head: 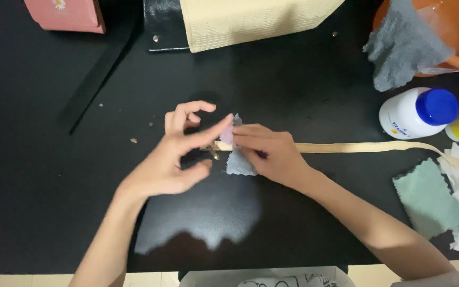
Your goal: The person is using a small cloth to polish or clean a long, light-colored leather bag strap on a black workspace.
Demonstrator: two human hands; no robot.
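White, blue-capped bottle [418,112]; pink box [66,14].

Hands meet at table [38,159] centre: left hand [171,159] left of cloth scrap [238,162], right hand [269,154] on it. Strap [367,147] runs right from scrap. Bottle [415,112] far right, cloth square [428,197] before it. Bag [240,21] behind.

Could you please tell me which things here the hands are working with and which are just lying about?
In use: left hand, right hand, grey fabric piece, beige strap.
Lying about: white bottle, green cloth, pink box, grey rag.
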